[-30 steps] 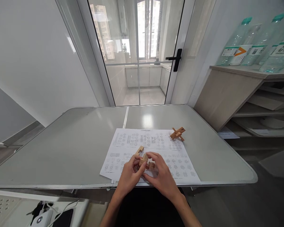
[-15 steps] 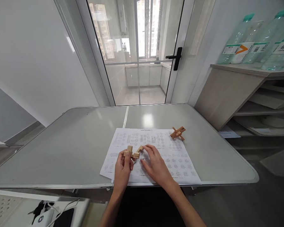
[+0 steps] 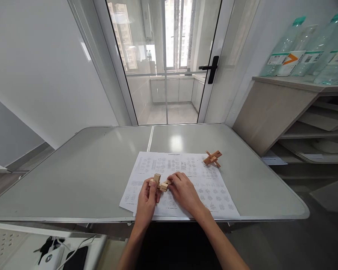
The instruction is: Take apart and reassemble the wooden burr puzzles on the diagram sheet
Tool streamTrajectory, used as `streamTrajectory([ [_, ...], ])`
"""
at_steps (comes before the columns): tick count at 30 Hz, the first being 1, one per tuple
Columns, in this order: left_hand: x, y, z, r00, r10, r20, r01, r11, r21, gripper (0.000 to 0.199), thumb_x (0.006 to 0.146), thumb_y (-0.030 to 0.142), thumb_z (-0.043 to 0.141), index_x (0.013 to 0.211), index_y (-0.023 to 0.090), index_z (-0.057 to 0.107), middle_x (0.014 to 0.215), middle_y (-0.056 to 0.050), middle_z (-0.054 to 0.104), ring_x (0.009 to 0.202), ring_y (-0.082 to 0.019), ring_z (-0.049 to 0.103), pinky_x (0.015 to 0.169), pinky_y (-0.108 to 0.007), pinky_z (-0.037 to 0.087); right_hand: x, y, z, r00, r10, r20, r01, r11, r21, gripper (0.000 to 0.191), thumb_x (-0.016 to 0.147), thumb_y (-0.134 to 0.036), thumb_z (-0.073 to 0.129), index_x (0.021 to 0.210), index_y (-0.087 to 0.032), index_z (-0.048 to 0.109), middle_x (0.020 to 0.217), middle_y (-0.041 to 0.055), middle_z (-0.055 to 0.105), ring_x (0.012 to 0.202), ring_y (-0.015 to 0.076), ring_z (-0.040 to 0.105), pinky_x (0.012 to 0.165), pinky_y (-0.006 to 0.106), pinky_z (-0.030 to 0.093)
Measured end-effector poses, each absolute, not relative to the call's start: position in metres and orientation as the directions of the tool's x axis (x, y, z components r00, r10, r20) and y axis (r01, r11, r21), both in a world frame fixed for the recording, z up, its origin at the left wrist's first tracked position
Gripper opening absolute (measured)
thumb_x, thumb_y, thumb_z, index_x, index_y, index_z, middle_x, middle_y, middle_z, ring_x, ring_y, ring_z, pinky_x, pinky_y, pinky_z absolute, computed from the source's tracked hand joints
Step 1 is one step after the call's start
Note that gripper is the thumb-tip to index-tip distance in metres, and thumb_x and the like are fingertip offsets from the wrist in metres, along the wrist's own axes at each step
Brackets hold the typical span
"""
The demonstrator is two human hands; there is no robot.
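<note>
On the table [image 3: 101, 168], the left hand [image 3: 147, 198] grips joined blocks [image 3: 157, 178], likely steadying them; just right, the right hand [image 3: 186, 193] pinches a single block [image 3: 168, 182]. Beneath lies a sheet [image 3: 211, 189], probably for easy reading; a cross [image 3: 213, 159] rests at its far right corner.

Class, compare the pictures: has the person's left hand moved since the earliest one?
Yes. Judged against the printed sheet, the left hand has shifted leftward, nearer the sheet's left edge.
</note>
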State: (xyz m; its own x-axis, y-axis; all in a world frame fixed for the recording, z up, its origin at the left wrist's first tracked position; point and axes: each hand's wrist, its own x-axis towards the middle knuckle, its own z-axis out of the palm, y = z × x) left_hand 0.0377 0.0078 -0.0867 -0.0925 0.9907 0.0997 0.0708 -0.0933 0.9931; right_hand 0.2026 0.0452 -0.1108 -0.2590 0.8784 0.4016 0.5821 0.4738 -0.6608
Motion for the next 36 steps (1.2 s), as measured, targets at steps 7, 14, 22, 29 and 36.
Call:
streamTrajectory([
  [7, 0.038, 0.006, -0.085, -0.058, 0.992, 0.117, 0.062, -0.113, 0.992, 0.037, 0.102, 0.056, 0.056, 0.110, 0.020, 0.060, 0.063, 0.008, 0.046, 0.053, -0.011, 0.040, 0.056, -0.023, 0.036, 0.221, 0.019, -0.091, -0.070, 0.978, 0.198, 0.359, 0.210, -0.910, 0.025, 0.105, -0.048, 0.052, 0.103, -0.024, 0.060, 0.095, 0.0053, 0.073, 0.079, 0.0228, 0.068, 0.069, 0.035, 0.052],
  [14, 0.042, 0.006, -0.086, -0.037, 0.994, 0.105, 0.138, -0.099, 0.985, 0.038, 0.099, 0.054, 0.060, 0.117, 0.022, 0.060, 0.083, 0.001, 0.067, 0.053, -0.010, 0.047, 0.055, -0.023, 0.040, 0.231, 0.007, -0.083, -0.068, 0.995, -0.067, -0.165, -0.077, -0.983, 0.052, 0.091, -0.068, 0.066, 0.110, -0.020, 0.063, 0.078, 0.0033, 0.071, 0.065, 0.0181, 0.060, 0.059, 0.029, 0.046],
  [22, 0.045, 0.003, -0.085, 0.087, 0.991, 0.098, 0.269, -0.118, 0.956, 0.036, 0.097, 0.051, 0.063, 0.115, 0.020, 0.070, 0.078, 0.000, 0.071, 0.055, -0.012, 0.053, 0.058, -0.025, 0.043, 0.230, 0.004, -0.086, -0.097, 0.985, -0.142, -0.257, -0.162, -0.953, 0.052, 0.087, -0.067, 0.070, 0.107, -0.020, 0.066, 0.066, -0.0018, 0.063, 0.056, 0.0149, 0.054, 0.055, 0.028, 0.044],
  [29, 0.045, 0.000, -0.079, 0.185, 0.976, 0.113, 0.371, -0.176, 0.912, 0.043, 0.104, 0.048, 0.051, 0.137, 0.023, 0.065, 0.093, -0.005, 0.074, 0.078, -0.020, 0.063, 0.074, -0.030, 0.047, 0.235, 0.003, -0.089, -0.236, 0.958, -0.165, -0.167, -0.207, -0.964, 0.060, 0.091, -0.065, 0.068, 0.128, -0.018, 0.065, 0.064, -0.0032, 0.064, 0.053, 0.0129, 0.051, 0.053, 0.025, 0.043],
  [36, 0.046, -0.002, -0.083, 0.240, 0.966, 0.098, 0.265, -0.163, 0.950, 0.035, 0.105, 0.047, 0.049, 0.128, 0.022, 0.057, 0.082, 0.001, 0.066, 0.065, -0.015, 0.057, 0.064, -0.026, 0.045, 0.251, 0.005, -0.089, -0.433, 0.884, -0.176, -0.148, -0.262, -0.954, 0.066, 0.091, -0.055, 0.073, 0.142, -0.015, 0.058, 0.065, -0.0043, 0.066, 0.051, 0.0099, 0.050, 0.052, 0.024, 0.042],
])
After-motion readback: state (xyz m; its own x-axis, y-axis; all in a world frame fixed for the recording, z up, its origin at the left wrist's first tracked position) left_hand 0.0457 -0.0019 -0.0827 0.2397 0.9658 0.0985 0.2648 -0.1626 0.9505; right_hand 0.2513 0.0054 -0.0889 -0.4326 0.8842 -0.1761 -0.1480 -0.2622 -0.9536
